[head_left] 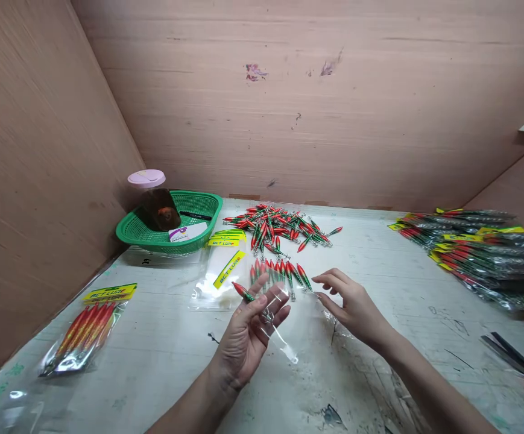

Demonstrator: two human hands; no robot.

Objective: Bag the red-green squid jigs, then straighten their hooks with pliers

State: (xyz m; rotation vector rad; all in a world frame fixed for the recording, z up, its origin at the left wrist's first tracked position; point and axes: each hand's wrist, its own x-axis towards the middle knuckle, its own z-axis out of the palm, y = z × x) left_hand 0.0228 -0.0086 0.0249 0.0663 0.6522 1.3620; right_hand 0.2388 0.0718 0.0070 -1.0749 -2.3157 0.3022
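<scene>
My left hand [249, 330] is raised palm up over the table, its fingers curled round a red-and-green fishing lure [244, 292] and the edge of a clear plastic bag [284, 337]. My right hand [352, 304] hovers just right of it, fingers apart and bent, touching the bag's far edge. A row of several lures [284, 272] lies on the table right behind both hands. A loose pile of the same lures [282, 228] sits farther back.
A green basket [207, 226] holding a pink-lidded jar stands at the back left. Empty yellow-labelled bags [225, 259] lie in front of it. A filled bag [85, 328] lies at the left, stacked filled bags [483, 253] at the right, scissors [521, 364] near the right edge.
</scene>
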